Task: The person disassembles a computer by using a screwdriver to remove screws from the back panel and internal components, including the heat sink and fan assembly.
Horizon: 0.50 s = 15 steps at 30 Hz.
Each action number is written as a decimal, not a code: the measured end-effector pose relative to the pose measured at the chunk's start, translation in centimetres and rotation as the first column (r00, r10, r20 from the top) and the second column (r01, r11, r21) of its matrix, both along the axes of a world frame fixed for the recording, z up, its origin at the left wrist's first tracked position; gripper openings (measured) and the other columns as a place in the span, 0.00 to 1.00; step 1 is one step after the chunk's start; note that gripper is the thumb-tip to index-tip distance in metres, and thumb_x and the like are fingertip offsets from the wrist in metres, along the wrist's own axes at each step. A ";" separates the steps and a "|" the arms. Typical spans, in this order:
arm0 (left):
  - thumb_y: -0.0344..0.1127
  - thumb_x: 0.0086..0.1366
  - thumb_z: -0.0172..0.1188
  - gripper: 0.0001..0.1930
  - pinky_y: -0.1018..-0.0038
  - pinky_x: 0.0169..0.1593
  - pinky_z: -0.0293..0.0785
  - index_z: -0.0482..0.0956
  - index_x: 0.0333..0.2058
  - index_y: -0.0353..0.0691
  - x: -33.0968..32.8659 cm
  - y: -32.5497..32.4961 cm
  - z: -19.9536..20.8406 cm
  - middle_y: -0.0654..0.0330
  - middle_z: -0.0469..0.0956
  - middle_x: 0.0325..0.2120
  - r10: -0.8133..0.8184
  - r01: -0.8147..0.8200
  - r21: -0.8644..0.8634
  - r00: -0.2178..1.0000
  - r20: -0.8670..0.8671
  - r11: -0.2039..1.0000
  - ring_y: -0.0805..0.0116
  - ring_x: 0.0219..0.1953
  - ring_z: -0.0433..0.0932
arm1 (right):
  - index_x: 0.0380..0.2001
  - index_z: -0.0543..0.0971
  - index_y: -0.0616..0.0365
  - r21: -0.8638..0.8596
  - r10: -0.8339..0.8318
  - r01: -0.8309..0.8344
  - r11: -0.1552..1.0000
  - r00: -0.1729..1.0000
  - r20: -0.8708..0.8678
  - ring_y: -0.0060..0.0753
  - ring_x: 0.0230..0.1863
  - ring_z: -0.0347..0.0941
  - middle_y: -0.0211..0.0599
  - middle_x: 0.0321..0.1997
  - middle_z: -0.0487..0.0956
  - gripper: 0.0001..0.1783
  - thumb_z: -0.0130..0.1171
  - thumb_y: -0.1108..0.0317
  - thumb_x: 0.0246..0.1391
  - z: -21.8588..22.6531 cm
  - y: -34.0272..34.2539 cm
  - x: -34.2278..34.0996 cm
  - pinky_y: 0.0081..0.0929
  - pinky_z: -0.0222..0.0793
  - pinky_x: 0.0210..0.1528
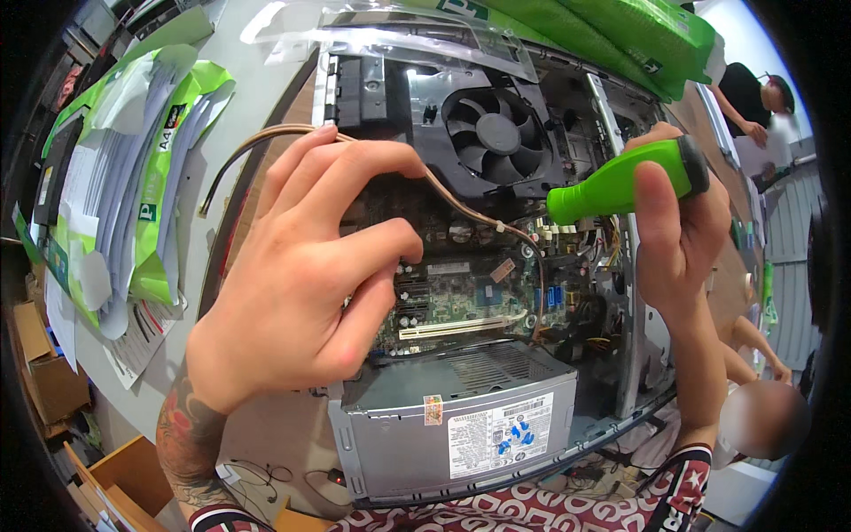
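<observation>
My left hand hovers over the left part of an opened desktop computer case, its fingers bent and apart. Nothing shows in its grip, though some fingertips are turned out of sight. A thin brown cable runs behind those fingers and down across the circuit board; whether they touch it I cannot tell. In my right hand is a screwdriver with a green handle, pointing left above the board's right side. Its shaft cannot be made out. A black fan sits beyond both hands.
The case's metal power supply lies nearest me. Green-wrapped paper packs rest to the left on the pale table. Clear plastic and another green pack border the far side. Other people are at the right.
</observation>
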<state>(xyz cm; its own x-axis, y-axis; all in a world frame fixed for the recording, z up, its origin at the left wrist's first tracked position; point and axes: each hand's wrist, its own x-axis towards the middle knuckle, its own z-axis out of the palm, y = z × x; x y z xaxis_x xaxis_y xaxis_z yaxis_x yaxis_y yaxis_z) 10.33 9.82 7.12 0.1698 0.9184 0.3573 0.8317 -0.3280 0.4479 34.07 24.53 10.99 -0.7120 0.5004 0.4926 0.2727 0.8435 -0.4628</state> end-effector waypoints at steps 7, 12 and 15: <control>0.28 0.49 0.55 0.09 0.50 0.70 0.45 0.81 0.30 0.40 0.2 -0.1 0.3 0.49 0.71 0.54 0.030 -0.031 -0.046 0.999 -0.038 0.998 0.49 0.59 0.67 | 0.32 0.77 0.67 -0.058 0.030 -0.034 0.998 0.997 -0.071 0.25 0.29 0.71 0.37 0.30 0.77 0.12 0.55 0.67 0.63 -0.4 0.0 -0.6 0.22 0.64 0.32; 0.27 0.49 0.54 0.10 0.51 0.70 0.44 0.82 0.30 0.40 0.5 -0.1 0.7 0.50 0.71 0.55 0.021 -0.025 -0.071 0.999 -0.050 0.997 0.50 0.60 0.66 | 0.29 0.77 0.67 0.171 0.113 -0.092 0.981 0.986 -0.119 0.28 0.24 0.69 0.38 0.25 0.75 0.12 0.58 0.67 0.60 -0.9 0.7 -0.4 0.24 0.62 0.27; 0.27 0.49 0.54 0.10 0.51 0.70 0.43 0.82 0.30 0.40 0.6 -0.1 0.7 0.51 0.71 0.55 0.034 -0.038 -0.081 0.998 -0.055 0.996 0.50 0.60 0.65 | 0.28 0.78 0.67 0.241 0.141 -0.096 0.966 0.974 -0.177 0.28 0.23 0.68 0.38 0.24 0.75 0.11 0.59 0.68 0.59 -0.3 1.3 0.1 0.24 0.61 0.26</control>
<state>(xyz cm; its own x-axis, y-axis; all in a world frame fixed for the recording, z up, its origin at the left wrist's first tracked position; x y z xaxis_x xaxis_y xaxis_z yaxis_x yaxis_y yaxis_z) 10.92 9.69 7.81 0.1531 0.9501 0.2718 0.8659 -0.2615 0.4264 34.17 25.87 10.71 -0.6407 0.2757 0.7166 0.0894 0.9537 -0.2870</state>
